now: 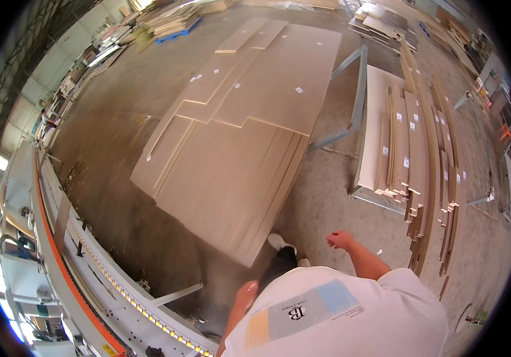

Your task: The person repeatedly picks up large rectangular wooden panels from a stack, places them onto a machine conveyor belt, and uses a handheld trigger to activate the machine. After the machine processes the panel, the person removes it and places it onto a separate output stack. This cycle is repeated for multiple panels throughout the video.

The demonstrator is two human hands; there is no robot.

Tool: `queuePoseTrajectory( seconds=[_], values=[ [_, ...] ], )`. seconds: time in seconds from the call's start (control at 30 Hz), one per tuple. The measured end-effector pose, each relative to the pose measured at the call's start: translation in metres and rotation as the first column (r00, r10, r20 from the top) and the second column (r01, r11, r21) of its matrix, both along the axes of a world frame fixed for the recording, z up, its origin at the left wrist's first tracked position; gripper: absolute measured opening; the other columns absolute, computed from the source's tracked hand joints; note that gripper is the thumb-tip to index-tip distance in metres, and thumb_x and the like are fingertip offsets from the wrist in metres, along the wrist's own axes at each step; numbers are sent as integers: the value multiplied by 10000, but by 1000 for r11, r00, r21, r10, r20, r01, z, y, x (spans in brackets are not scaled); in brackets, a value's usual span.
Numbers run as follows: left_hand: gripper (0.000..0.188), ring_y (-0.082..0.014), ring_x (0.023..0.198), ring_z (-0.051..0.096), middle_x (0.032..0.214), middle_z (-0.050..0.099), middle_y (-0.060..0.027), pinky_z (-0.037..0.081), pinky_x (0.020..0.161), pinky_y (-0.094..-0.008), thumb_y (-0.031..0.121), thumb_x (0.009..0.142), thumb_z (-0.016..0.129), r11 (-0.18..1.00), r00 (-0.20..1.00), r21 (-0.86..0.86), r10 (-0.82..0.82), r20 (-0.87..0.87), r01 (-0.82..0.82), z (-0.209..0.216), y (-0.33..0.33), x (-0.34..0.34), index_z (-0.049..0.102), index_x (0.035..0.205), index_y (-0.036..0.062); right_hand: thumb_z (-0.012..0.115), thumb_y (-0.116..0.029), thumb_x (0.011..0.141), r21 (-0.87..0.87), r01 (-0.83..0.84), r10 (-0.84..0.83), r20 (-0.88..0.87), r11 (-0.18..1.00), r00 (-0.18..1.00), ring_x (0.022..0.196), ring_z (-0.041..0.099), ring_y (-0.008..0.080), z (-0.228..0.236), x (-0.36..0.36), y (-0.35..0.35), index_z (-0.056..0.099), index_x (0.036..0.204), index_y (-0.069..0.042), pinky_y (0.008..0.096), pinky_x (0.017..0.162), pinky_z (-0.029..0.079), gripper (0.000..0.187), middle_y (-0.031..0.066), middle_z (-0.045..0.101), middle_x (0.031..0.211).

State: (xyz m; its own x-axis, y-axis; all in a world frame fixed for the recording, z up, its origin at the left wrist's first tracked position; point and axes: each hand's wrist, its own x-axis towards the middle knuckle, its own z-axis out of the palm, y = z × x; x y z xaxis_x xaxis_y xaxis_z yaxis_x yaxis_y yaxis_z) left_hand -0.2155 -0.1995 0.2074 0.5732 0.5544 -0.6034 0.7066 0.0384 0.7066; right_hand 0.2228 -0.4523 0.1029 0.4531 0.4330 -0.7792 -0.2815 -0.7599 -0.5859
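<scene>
My right hand (340, 239) hangs out to the side of my body, its fingers loosely bent and nothing visible in them. Low beside my dark trouser leg is my left hand (246, 294), whose fingers are mostly out of sight. Ahead of me lies a broad stack of brown board panels (226, 172), cut in stepped sizes with pale edges. Small white labels are stuck on several of them. Both hands are apart from the stack, and its near corner lies just ahead of my shoe (280, 242).
On the left runs a long machine (98, 262) with an orange strip and a row of yellow rollers. A grey metal frame (356, 89) stands beyond the stack. Narrow labelled boards (407, 137) lie on a rack at right. A blue pallet (178, 33) bears more boards.
</scene>
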Motion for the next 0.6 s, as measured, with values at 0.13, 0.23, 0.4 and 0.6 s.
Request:
queuePoseTrajectory(
  seconds=[0.13,0.23,0.4,0.6],
  values=[
    [262,-176,981,717,1102,742,-128,576,819,-341,205,990,645,999,1000,-26,-19,15,19,-96,54,-12,703,1189,44,643,-373,958,-17,-95,95,-1,995,995,849,721,180,5,35,41,734,1074,-47,342,732,584,358,67,759,994],
    [226,-217,950,721,1051,742,-142,579,771,-376,201,971,625,946,986,-324,-27,-162,-28,-180,114,-10,725,1115,59,642,-383,959,-88,-254,259,43,963,965,838,720,170,5,77,55,743,1061,-45,339,724,582,367,64,763,968],
    [228,-247,849,684,972,718,-104,529,676,-378,231,968,587,967,948,13,-248,-200,256,-234,187,78,711,1100,93,645,-384,939,-127,-249,269,177,960,947,776,701,152,28,169,110,762,971,-46,336,683,572,359,53,757,878],
    [314,-146,868,697,1029,733,-75,524,704,-290,222,1005,583,964,992,-235,124,-20,-125,-78,253,300,633,1278,75,648,-403,925,-22,-25,30,273,999,962,673,649,140,20,275,215,726,818,-47,320,635,527,380,35,700,739]
  ],
)
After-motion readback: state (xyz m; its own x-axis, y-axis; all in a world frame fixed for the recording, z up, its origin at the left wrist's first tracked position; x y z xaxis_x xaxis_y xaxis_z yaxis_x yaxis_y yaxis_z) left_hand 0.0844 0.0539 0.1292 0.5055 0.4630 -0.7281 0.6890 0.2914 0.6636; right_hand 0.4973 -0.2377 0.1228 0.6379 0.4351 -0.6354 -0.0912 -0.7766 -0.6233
